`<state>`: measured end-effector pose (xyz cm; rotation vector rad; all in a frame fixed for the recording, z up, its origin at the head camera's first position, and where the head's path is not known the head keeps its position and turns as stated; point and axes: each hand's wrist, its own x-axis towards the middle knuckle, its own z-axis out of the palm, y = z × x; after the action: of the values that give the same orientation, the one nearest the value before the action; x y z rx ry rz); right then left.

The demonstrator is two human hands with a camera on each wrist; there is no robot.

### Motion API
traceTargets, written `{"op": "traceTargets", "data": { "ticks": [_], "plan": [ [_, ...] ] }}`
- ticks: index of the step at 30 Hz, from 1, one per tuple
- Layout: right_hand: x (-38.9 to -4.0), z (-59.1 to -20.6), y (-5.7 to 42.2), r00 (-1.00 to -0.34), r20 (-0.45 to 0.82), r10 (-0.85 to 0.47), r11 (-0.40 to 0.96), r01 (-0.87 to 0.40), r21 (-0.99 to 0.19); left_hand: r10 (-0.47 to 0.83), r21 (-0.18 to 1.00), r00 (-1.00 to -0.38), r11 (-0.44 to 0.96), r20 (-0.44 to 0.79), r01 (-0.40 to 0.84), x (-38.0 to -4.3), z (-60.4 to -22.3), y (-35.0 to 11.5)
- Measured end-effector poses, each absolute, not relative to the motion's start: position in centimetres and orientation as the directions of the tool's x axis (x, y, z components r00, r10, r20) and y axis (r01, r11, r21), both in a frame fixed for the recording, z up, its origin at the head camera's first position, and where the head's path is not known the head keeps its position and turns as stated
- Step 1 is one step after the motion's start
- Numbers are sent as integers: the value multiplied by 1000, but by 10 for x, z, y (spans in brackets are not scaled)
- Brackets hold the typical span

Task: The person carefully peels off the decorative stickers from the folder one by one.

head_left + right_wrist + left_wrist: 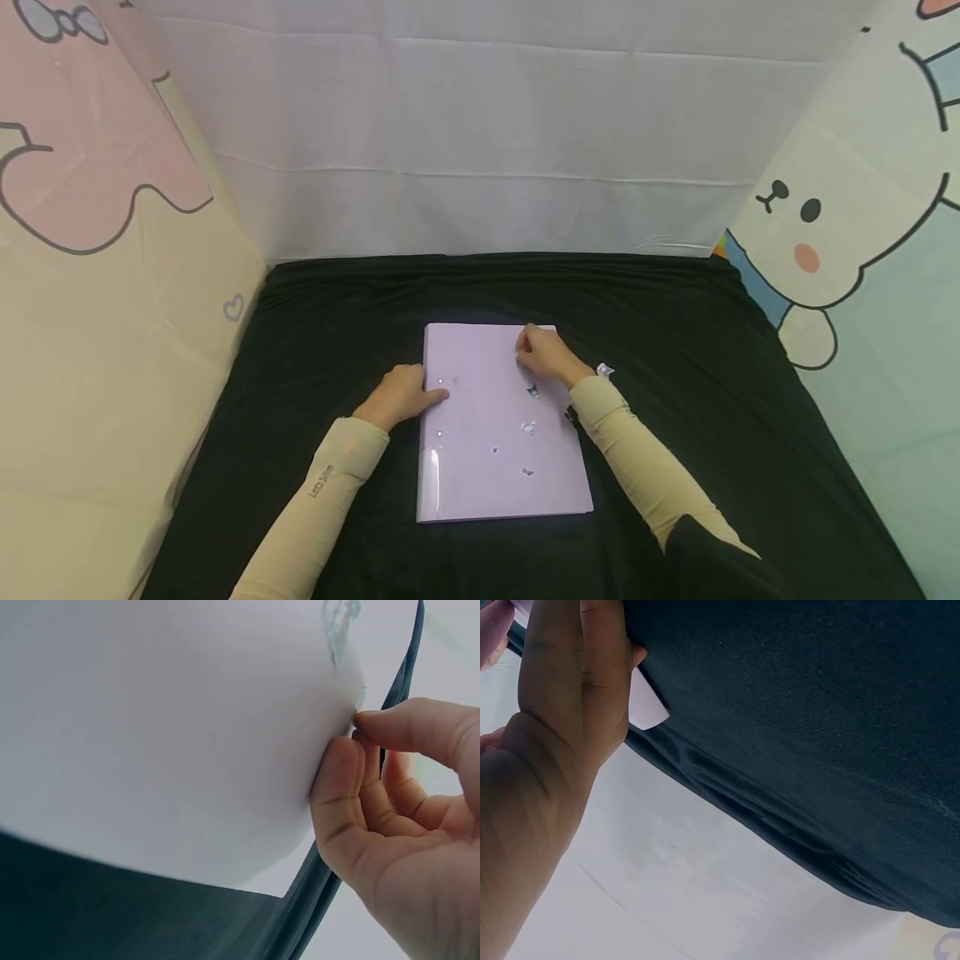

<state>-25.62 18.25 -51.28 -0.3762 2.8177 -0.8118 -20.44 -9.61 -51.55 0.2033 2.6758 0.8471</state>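
Head view: the purple folder (472,358) lies flat on the black cloth (322,333), with small stickers (528,428) on it; your left hand (401,393) rests at its left edge, thumb spread apart; your right hand (546,354) is near the top right corner; your right sleeve (607,408) could brush the loose sticker (604,369) beside it — and drag it. Left wrist view: your fingers (551,667) look straight; if they slip, the folder may slide. Right wrist view: you pinch a tiny piece (354,718), likely a sticker; a tilted press could make it crooked.
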Motion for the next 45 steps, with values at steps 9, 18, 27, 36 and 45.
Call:
{"op": "traceTargets", "data": {
  "ticks": [9,18,27,36,45],
  "plan": [
    [-256,-511,196,-958,-81,-275,838,-198,-508,232,578,-936,815,-265,38,-203,-515,-97],
    [-251,-508,238,-964,-48,-262,840,-203,-504,234,572,-935,819,-266,42,-205,-516,-98],
    [-249,-507,284,-976,-129,-174,872,-92,-480,234,569,-938,821,-254,51,-205,-516,-99],
    [-246,-505,298,-980,-124,-155,885,-82,-458,246,570,-939,819,-241,68,-206,-514,-99],
    [-241,-505,295,-982,-123,-145,881,-72,-468,250,568,-939,820,-238,75,-206,-518,-97]
  ]
}}
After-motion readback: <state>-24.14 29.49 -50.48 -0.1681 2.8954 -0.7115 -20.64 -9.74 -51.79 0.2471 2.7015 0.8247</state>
